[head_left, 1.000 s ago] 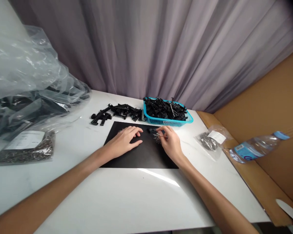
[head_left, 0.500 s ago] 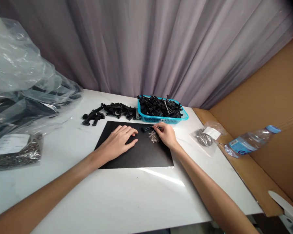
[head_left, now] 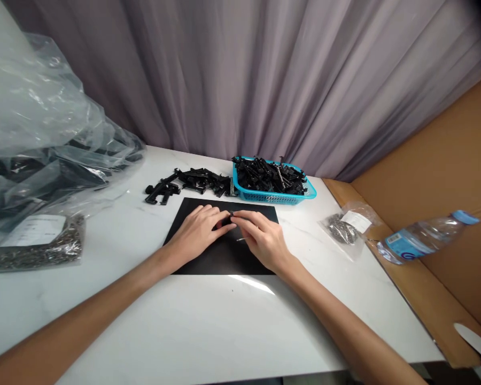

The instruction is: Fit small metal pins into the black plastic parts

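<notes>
Over the black mat (head_left: 208, 264), both of my hands meet at a small black plastic part (head_left: 226, 218). My left hand (head_left: 200, 230) pinches the part between thumb and fingers. From the other side, my right hand (head_left: 264, 240) brings its fingertips against the same part. A thin metal rod (head_left: 241, 239) sticks out below the right fingers; its kind and most of its length are hidden by the hand. The small metal pieces on the mat are hidden behind my right hand.
Behind the mat lie loose black plastic parts (head_left: 202, 180) and a blue basket (head_left: 272, 198) heaped with more. Clear bags (head_left: 76, 171) and a labelled bag of small metal pieces (head_left: 52, 251) stand left. At right are a smaller bag (head_left: 342, 230) and a water bottle (head_left: 425, 238).
My right hand has moved left from beside the metal pile to meet my left hand. The black part that was near the pile now appears between both hands. The view has shifted slightly.
</notes>
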{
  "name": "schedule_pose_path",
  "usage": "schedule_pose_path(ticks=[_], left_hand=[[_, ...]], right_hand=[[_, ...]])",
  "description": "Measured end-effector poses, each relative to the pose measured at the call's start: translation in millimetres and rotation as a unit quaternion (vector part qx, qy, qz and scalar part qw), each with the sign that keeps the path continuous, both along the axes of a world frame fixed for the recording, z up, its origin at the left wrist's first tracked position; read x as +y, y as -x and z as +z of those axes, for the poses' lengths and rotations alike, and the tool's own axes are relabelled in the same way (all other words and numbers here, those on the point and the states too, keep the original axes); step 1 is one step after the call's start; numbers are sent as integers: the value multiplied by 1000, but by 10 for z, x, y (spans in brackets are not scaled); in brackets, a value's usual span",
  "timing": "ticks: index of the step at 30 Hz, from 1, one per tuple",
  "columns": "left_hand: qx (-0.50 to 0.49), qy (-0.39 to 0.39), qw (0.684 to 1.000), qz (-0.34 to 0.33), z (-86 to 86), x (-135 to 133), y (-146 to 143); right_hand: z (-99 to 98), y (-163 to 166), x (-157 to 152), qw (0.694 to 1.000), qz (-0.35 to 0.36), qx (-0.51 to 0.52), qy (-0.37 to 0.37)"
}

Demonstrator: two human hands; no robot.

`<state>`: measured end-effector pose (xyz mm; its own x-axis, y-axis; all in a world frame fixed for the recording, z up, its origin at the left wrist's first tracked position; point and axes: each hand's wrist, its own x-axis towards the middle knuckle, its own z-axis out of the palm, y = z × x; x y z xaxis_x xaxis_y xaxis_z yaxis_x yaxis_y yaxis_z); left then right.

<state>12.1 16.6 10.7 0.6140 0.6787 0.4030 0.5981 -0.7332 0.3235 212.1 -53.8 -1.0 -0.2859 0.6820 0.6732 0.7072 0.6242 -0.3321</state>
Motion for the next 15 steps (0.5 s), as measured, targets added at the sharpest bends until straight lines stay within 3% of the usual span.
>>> schedule_pose_path(ticks=[5, 9, 15], left_hand=[[-83, 163, 982, 46, 129, -33, 22], [-206, 300, 931, -43, 133, -49, -15], [-204, 356, 909, -72, -5, -27, -44]], right_hand=[[28, -62, -83, 988, -36, 150, 34], [-20, -143, -9, 975, -63, 189, 95], [-134, -199, 104, 962, -83, 210, 151]])
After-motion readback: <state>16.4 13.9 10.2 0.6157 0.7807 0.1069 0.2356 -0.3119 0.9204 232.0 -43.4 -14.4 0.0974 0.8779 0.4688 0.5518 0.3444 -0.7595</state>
